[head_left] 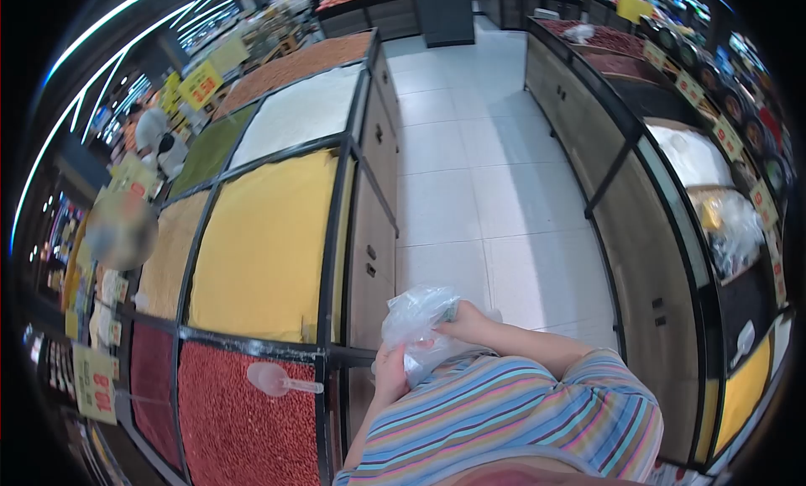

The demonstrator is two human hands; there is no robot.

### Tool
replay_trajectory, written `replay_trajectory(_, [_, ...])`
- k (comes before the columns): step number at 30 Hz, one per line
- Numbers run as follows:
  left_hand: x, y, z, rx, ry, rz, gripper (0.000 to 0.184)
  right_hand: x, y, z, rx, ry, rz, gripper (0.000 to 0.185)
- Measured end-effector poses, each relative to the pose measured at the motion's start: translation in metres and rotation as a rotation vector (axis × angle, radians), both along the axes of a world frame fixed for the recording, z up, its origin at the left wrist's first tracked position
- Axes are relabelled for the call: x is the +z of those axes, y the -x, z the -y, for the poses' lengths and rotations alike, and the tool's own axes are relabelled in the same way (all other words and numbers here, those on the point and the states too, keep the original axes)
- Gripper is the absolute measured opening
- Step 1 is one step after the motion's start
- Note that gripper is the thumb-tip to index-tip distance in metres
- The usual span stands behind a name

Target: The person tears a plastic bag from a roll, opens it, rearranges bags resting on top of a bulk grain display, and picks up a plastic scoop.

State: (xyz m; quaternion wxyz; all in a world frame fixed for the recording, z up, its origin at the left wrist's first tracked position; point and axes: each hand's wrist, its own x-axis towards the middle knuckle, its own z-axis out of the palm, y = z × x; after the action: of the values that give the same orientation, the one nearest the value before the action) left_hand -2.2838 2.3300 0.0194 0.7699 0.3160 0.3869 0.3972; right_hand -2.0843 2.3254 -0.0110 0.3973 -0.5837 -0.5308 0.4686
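In front of my striped shirt, both hands hold a crumpled clear plastic bag [420, 311]. My left hand [390, 370] is closed on the bag's lower left side. My right hand [465, 323] grips its upper right part, fingers pinched together. Near the right fingertips shows a small greenish patch that I cannot make out. What the bag contains, if anything, is hidden by its folds. Left of my hands, a clear plastic scoop [269, 378] lies on a bin of red peanuts or beans [243, 427].
Black-framed bins run along the left, with yellow grain [260, 242] and white grain [298, 112]. A tiled aisle [437, 200] lies ahead. Along the right stands another bin row [646, 293], bearing plastic bags [739, 230]. Another person [155, 133] stands beyond the left bins, near price signs [201, 84].
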Motion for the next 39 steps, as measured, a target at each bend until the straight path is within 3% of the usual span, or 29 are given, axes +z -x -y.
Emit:
replay_trajectory(4, [-0.002,-0.025,0.002,-0.253,-0.153,-0.095,0.030,-0.031,-0.031,0.004,-0.278,-0.027,0.162,0.027])
replay_trajectory(7, [0.003,-0.050,0.001,-0.386,-0.071,-0.129,0.023,-0.015,-0.064,0.016,-0.539,0.151,-0.448,0.025])
replay_trajectory(13, [0.013,-0.120,-0.013,-0.360,0.218,-0.057,0.029,0.018,-0.116,0.061,-0.518,0.053,-0.935,0.033])
replay_trajectory(16, [0.017,-0.160,-0.018,-0.446,0.216,-0.052,0.034,0.010,-0.135,0.072,-0.527,0.004,-0.978,0.038])
replay_trajectory(19, [-0.010,-0.197,-0.028,-0.590,0.124,-0.034,0.037,0.007,-0.158,0.077,-0.616,-0.025,-0.992,0.031])
replay_trajectory(22, [-0.003,-0.234,-0.025,-0.624,0.113,-0.048,0.030,-0.041,-0.191,0.066,-0.658,-0.052,-0.587,0.023])
replay_trajectory(25, [0.016,-0.260,-0.014,-0.575,0.063,-0.108,0.022,-0.008,-0.216,0.066,-0.752,-0.056,-0.340,0.020])
replay_trajectory(28, [0.005,-0.280,-0.009,-0.726,-0.155,-0.201,0.024,-0.003,-0.243,0.060,-0.770,-0.284,-0.016,0.023])
replay_trajectory(31, [-0.012,-0.305,-0.012,-0.696,-0.148,-0.269,0.030,-0.012,-0.270,0.063,-0.861,-0.259,0.050,0.023])
replay_trajectory(37, [-0.019,-0.352,-0.018,-0.714,-0.107,-0.238,0.030,-0.033,-0.316,0.103,-0.943,-0.303,-0.436,0.031])
replay_trajectory(39, [-0.022,-0.379,-0.018,-0.631,-0.028,-0.257,0.027,-0.036,-0.323,0.121,-1.006,-0.243,-0.234,0.036])
